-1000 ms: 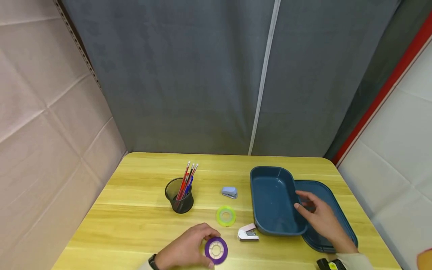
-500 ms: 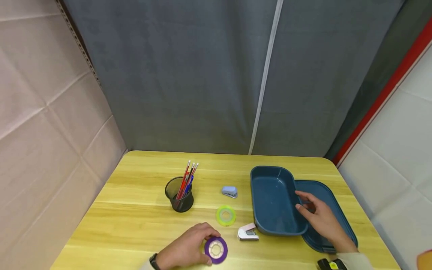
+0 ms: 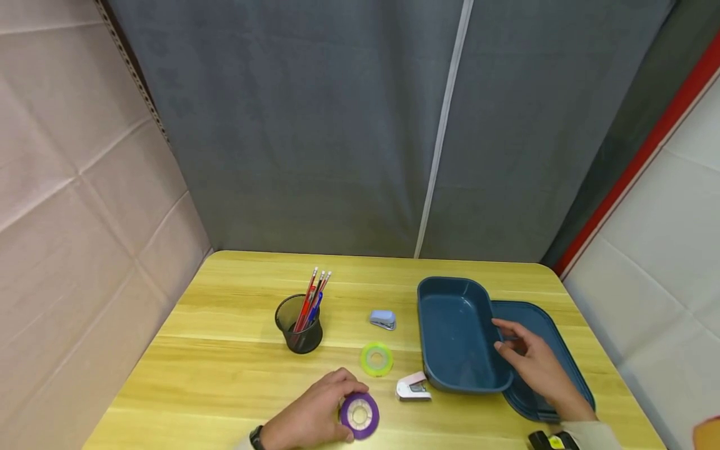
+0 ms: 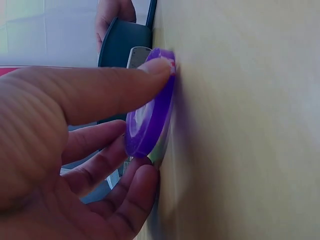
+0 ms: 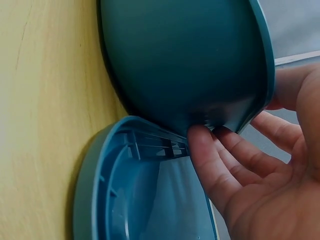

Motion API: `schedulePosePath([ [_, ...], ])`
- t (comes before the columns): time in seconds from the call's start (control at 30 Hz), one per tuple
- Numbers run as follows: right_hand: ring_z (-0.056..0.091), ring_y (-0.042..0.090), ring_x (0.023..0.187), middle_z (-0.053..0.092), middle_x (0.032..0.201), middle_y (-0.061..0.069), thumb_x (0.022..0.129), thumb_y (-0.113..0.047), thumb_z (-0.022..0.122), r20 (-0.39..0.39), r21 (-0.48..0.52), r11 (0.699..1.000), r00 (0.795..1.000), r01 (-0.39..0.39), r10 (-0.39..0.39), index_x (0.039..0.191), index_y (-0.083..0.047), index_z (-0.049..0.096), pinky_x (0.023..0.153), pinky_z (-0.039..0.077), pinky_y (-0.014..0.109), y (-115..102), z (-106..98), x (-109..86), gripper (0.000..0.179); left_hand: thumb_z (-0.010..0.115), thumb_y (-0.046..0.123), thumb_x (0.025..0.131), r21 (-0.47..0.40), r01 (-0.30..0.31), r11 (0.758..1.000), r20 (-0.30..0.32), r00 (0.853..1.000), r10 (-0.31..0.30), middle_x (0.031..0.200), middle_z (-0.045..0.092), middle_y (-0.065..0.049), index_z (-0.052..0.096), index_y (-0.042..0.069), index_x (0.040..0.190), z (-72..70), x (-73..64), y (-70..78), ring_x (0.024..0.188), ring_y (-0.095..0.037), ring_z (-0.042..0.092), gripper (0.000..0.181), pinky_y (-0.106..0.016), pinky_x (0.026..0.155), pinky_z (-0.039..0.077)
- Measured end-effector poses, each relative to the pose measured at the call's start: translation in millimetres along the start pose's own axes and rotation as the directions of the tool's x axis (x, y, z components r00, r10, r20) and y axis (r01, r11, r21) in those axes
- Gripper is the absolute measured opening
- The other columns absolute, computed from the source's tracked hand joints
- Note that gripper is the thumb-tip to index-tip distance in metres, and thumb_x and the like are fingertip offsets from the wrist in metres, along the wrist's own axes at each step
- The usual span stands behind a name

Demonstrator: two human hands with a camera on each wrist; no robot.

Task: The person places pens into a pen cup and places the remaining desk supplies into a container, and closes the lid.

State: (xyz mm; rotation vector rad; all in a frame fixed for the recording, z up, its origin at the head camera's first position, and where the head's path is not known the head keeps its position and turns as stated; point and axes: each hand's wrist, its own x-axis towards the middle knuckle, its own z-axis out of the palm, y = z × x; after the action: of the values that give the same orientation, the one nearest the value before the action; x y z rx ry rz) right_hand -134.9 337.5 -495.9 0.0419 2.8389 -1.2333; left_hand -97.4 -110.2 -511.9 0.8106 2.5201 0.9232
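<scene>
My left hand (image 3: 320,409) holds a roll of purple tape (image 3: 375,420) by its edge near the table's front. In the left wrist view the thumb lies on one side of the purple tape (image 4: 161,112) and fingers on the other; the roll stands close to the tabletop. My right hand (image 3: 537,365) grips the right wall of a dark blue plastic box (image 3: 458,331). In the right wrist view several fingers press the outside of the box (image 5: 185,60), while the thumb goes over its rim. Under that hand lies a matching blue lid (image 3: 525,400), partly hidden by the box.
A roll of yellow-green tape (image 3: 367,362), a white stapler (image 3: 406,390) and a small light-blue stapler (image 3: 382,317) lie left of the box. Farther left stands a black mesh cup (image 3: 304,342) with pencils and pens (image 3: 309,306). A grey curtain (image 3: 315,137) closes off the back.
Almost nothing differs. Both hands stay in place on the purple tape and the box; the head view has shifted very slightly.
</scene>
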Motion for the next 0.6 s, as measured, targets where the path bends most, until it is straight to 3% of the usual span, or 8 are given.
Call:
schedulePosePath([
  [0.2,0.066,0.031,0.116,0.057,0.147,0.025,0.106,-0.029,0.067,0.008,0.006,1.0,1.0,-0.004,0.004,0.157,-0.011,0.049,0.08,0.056,0.027,0.6,-0.4,0.1,0.057,0.094,0.015,0.074,-0.057,-0.042,0.997,-0.006,0.999,0.042,0.124,0.054,0.017,0.064,0.024,0.139,1.1,0.1,-0.3,0.115,-0.001,0.059,0.072,-0.024,0.097,0.058],
  [0.6,0.064,0.037,0.121,0.054,0.149,0.027,0.106,-0.029,0.067,0.017,0.016,1.0,1.0,-0.009,0.009,0.158,-0.011,0.047,0.087,0.059,0.042,1.9,-0.2,0.3,0.059,0.087,0.006,0.08,-0.149,-0.133,0.98,-0.043,0.991,0.128,0.121,0.061,0.01,0.062,0.03,0.14,1.0,-0.6,-5.4,0.108,0.0,0.059,0.069,-0.02,0.085,0.057],
])
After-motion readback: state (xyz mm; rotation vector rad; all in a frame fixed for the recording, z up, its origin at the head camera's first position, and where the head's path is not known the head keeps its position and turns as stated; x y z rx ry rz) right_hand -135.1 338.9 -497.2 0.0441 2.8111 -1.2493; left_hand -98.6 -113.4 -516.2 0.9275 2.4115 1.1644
